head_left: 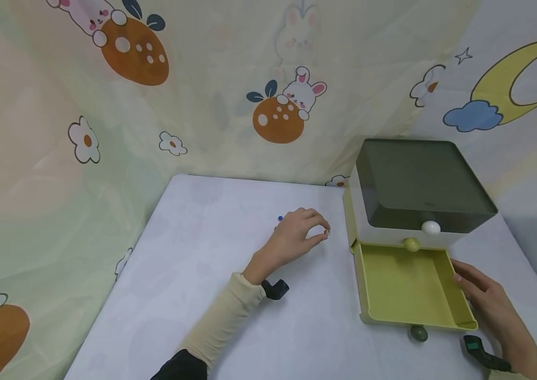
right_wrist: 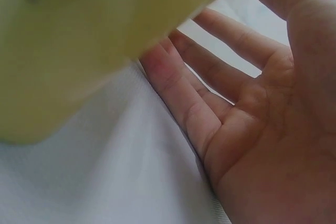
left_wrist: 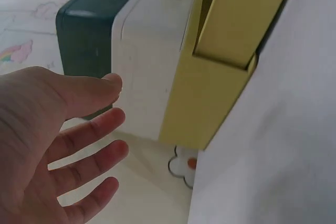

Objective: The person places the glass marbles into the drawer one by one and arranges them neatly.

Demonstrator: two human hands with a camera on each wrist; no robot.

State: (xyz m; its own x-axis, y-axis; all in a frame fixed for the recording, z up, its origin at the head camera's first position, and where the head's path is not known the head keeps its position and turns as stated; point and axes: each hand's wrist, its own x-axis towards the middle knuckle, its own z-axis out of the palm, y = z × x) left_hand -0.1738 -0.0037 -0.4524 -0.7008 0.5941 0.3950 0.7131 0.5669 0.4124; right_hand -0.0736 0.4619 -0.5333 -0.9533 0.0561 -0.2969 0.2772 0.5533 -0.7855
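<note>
Backdrop: cloth (head_left: 121, 158) printed with rabbits, flowers and a moon, hung at left and behind.
Tabletop: white surface (head_left: 192, 237), all items carried on it.
Left sleeve: beige (head_left: 223, 316), black wrist mount (head_left: 275, 290) worn at the cuff.
Blue bead: small bead (head_left: 280, 218), lying on tabletop just left of left hand; contact cannot be told.
Left hand: hand (head_left: 294, 232) held left of the box, tiny piece (head_left: 326, 232) pinched at thumb and finger tips; other fingers fanned apart in left wrist view. Piece mostly covered by the fingertips, too small to be identified.
Box: white body with dark green lid (head_left: 430, 179), set at right of tabletop; white knob (head_left: 431, 227) at front, yellow knob (head_left: 412, 244) just below.
Drawer: yellow-green tray (head_left: 401, 295), extended toward the person below the yellow knob; dark green knob (head_left: 419, 333) fitted on its front.
Right hand: hand (head_left: 491, 301) placed at drawer's right wall, fingers loosely extended, wall touched by the fingertips.
</note>
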